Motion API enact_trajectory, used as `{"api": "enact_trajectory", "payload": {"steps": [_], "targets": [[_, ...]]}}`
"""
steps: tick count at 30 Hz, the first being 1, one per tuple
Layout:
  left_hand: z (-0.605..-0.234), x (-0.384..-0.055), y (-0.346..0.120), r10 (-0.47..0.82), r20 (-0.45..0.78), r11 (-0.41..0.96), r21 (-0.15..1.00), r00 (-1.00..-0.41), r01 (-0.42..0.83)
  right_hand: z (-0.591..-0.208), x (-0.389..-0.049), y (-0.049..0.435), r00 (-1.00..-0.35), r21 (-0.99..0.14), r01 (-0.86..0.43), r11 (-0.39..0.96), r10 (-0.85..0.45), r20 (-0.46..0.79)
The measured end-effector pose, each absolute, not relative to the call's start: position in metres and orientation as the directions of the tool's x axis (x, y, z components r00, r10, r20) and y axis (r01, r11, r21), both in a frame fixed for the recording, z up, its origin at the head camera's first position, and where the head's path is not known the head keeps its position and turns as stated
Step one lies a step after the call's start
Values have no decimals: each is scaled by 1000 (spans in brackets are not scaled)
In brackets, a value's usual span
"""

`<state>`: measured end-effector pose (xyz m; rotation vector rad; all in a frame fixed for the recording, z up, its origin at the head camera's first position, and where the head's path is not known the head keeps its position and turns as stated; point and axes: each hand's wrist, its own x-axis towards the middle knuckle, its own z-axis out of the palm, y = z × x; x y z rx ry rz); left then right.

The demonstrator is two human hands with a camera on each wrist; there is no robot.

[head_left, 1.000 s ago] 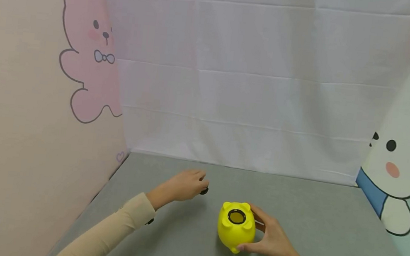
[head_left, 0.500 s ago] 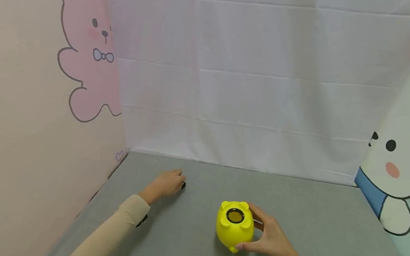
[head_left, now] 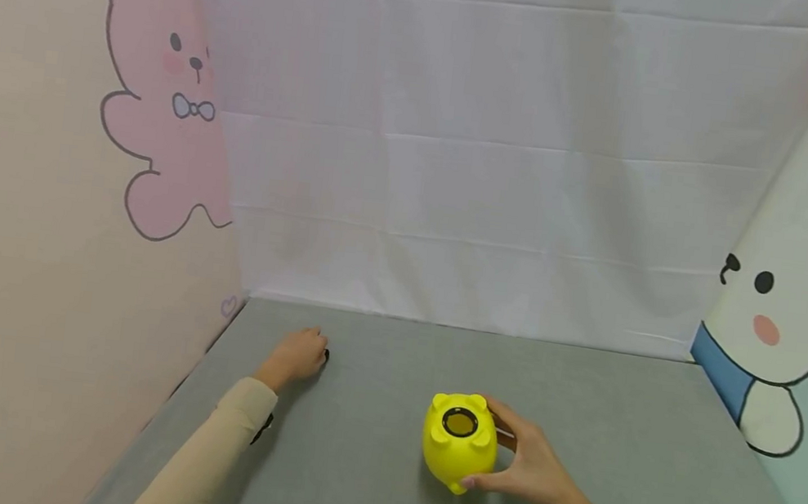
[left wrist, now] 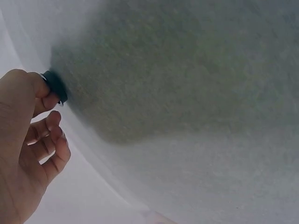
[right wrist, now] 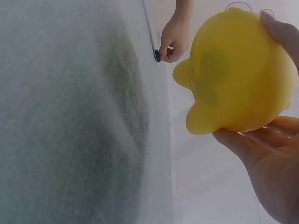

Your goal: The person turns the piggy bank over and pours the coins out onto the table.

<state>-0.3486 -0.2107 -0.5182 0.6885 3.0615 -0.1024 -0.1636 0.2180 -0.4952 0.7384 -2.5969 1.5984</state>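
A yellow piggy bank (head_left: 452, 458) is upside down, its short feet up around a dark-rimmed round opening in its belly. My right hand (head_left: 535, 467) grips it from the right, thumb on the near side and fingers on the far side. In the right wrist view a gap shows between the bank (right wrist: 238, 70) and the grey surface. At the far left of the table my left hand (head_left: 295, 354) pinches a small dark round cap (left wrist: 56, 87) between thumb and forefinger. The cap is close to the tabletop; whether it touches, I cannot tell.
A grey tabletop (head_left: 371, 421) lies under both hands. White cloth (head_left: 486, 170) hangs along its back edge. Side panels carry a pink rabbit drawing (head_left: 169, 96) on the left and a white cartoon animal (head_left: 792, 285) on the right.
My left hand has moved left across the table with the cap, away from the piggy bank. The right hand and the bank have stayed nearly in place.
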Motion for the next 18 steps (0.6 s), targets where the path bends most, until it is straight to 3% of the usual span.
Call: {"api": "enact_trajectory", "payload": {"steps": [18], "targets": [[-518, -346, -212, 350, -45, 935, -44, -936, 351, -494, -161, 218, -884, -847, -396, 355, -396, 247]]}}
